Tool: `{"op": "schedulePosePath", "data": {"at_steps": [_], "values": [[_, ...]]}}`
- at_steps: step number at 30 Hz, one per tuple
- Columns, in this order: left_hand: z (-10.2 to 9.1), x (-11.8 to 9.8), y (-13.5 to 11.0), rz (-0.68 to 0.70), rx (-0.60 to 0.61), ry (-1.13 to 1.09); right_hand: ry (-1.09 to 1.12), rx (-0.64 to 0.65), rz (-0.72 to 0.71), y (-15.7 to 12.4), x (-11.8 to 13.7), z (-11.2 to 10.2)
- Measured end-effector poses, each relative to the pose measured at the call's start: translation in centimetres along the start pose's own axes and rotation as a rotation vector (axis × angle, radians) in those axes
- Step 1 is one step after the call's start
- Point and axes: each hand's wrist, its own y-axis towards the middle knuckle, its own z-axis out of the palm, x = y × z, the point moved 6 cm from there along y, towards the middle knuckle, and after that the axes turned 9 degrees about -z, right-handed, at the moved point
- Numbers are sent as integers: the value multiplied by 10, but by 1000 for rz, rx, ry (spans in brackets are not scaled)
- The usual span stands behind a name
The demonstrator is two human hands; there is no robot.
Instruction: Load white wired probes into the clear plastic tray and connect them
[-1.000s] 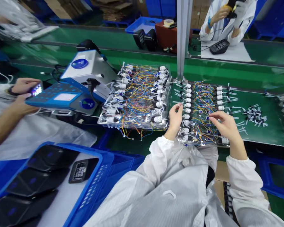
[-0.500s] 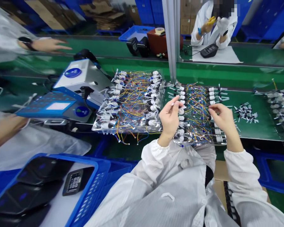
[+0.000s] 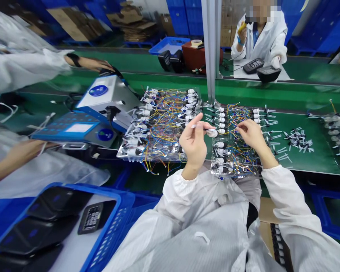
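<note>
My left hand (image 3: 195,145) is closed in a pinch on the thin pale tube of a small white-capped motor (image 3: 212,133), lifted at the left edge of the right-hand tray (image 3: 215,172). Over the middle of that tray, my right hand (image 3: 252,135) pinches thin coloured wires (image 3: 232,130) that seem to run to the same motor. Rows of similar white-and-black motors lie along both sides of the tray, with yellow, blue and red wires between. A second tray of wired motors (image 3: 161,145) is just left of my left hand.
Loose short black-and-white tube pieces (image 3: 299,139) lie right of the tray. A blue-and-silver machine (image 3: 107,100) stands at the left, with a co-worker's hand (image 3: 95,64) on top. A blue crate (image 3: 121,200) holds black monitors. A metal post (image 3: 210,56) rises behind the trays.
My left hand has moved slightly left with a motor now visible at it. My right hand has moved left from the right row to the wires. A co-worker's hand has reached the machine.
</note>
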Motion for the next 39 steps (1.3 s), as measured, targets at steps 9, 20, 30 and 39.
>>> {"op": "schedulePosePath", "data": {"at_steps": [9,20,30,39], "values": [[7,-18,37,80,9,-80,399,-158,195,23,-15,6],[27,-34,74,125,203,304,415,-236,-24,72,37,-31],[122,-14,115,245,746,670,419,-291,-202,119,74,-73],[144,27,163,117,557,356,464,-584,-72,110,45,-135]]}}
